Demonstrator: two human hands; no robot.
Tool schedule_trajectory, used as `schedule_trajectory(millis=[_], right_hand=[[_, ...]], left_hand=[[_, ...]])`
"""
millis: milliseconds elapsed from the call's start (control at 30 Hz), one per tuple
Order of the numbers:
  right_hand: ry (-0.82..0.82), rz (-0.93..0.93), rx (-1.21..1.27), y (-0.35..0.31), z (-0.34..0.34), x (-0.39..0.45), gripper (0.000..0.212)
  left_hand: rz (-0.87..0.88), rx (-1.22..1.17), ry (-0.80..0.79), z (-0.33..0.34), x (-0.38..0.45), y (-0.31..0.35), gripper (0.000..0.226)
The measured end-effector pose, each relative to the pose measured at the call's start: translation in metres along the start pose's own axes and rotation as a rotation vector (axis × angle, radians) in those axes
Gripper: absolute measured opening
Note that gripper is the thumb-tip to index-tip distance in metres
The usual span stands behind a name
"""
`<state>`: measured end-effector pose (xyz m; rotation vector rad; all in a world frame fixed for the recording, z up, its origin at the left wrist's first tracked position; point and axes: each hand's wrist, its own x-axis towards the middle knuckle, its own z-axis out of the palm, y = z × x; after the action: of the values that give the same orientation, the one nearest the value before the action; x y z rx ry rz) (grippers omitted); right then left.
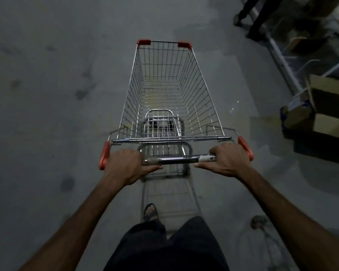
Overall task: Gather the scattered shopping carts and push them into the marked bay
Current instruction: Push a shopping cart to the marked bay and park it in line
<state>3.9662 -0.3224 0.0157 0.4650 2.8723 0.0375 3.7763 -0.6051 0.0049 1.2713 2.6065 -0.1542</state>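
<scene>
Cart sits mid frame on the grey floor, empty. My left hand & right hand are both wrapped tight on its handle bar. Boxes far right.

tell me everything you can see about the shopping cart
The shopping cart is bare silver wire, empty, upright on the grey concrete floor, pointing away from the camera. Red plastic caps mark its front corners and handle ends. The left hand and right hand each hold a closed grip on its dark handle bar.
</scene>
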Motion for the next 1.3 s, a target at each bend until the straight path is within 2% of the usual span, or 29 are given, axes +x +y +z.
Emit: schedule_trajectory(millis=[100,333,433,667,833,900,1033,1300], right_hand=[[0.004,-0.054,-0.017,0.010,-0.003,0.028,0.086],[0.009,-0.237,-0.053,0.019,-0.017,0.099,0.092],[-0.023,-0.331,-0.049,0.007,-0.029,0.125,0.094],[-0.095,-0.575,-0.131,-0.040,-0.057,0.165,0.092],[-0.102,-0.765,-0.175,-0.092,-0.060,0.188,0.103],[-0.107,-0.846,-0.180,-0.117,-0.062,0.192,0.101],[-0.107,-1.026,-0.184,-0.172,-0.067,0.191,0.096],[-0.071,-1.315,-0.265,-0.299,-0.059,0.174,0.096]], left_hand=[[-0.080,-0.027,-0.025,-0.002,0.005,0.001,0.086],[-0.313,-0.109,-0.051,-0.012,0.001,0.006,0.078],[-0.407,-0.124,-0.045,-0.019,-0.010,0.005,0.080],[-0.671,-0.138,-0.087,-0.022,-0.052,0.020,0.068],[-0.924,-0.216,-0.046,0.006,-0.094,0.024,0.090],[-1.019,-0.221,-0.061,0.013,-0.112,0.027,0.087],[-1.185,-0.234,-0.092,0.023,-0.151,0.030,0.097],[-1.450,-0.368,-0.083,0.042,-0.233,0.029,0.095]])
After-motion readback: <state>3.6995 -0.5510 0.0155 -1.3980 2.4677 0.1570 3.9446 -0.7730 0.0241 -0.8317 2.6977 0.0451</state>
